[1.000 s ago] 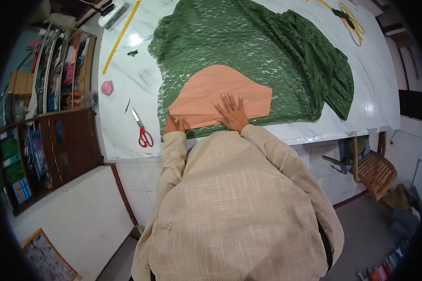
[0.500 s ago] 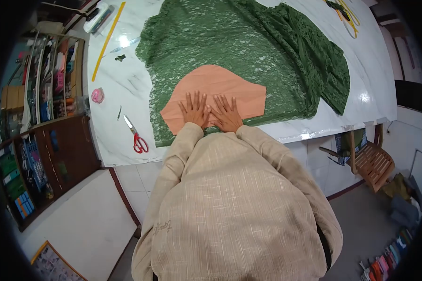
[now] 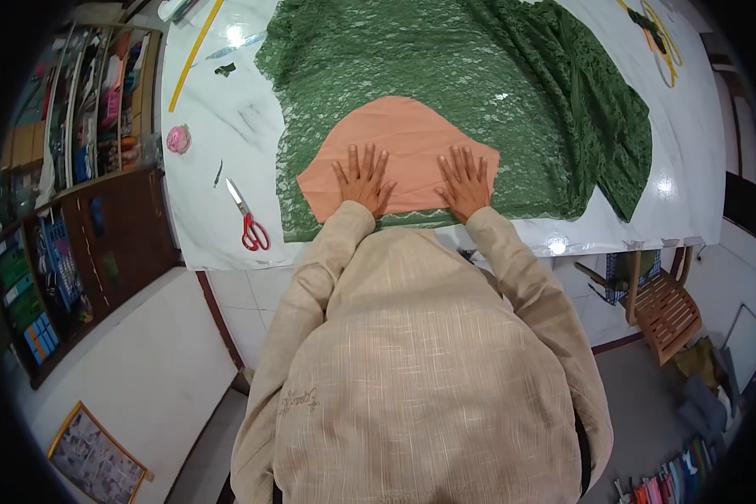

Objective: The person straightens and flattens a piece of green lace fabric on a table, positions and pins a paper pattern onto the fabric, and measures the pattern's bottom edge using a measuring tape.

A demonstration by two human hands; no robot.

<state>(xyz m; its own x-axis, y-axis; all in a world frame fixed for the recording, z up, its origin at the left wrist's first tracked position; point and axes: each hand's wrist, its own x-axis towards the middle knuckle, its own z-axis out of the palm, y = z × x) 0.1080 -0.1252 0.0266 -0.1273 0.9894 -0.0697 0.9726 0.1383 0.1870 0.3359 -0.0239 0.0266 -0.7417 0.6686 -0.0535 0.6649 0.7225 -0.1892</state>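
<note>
Well left of the left hand (image 3: pixel 364 187), on the white counter (image 3: pixel 237 130), a yellow ruler (image 3: pixel 196 55) and a round pink thing (image 3: pixel 178 139); nearer that hand but clear of it, red-handled scissors (image 3: pixel 247 216), blades pointing away from the body. Next, the left hand itself: palm down, resting flat, fingers fanned apart and aimed forward, nothing gripped. Directly under both hands and out past the fingertips, a flat peach piece (image 3: pixel 413 164), cloth or paper impossible to tell. Long axis running sideways, right end slightly farther off; curved edge ahead of the hands, straighter edge by the wrists. Middle closer to the left hand, right end just beside the right hand (image 3: pixel 467 190). There, a matching pose: palm down, fingers spread, clamped on nothing. Beneath the peach piece and well beyond the right hand, green lace cloth (image 3: pixel 617 143), folded and rumpled.
</note>
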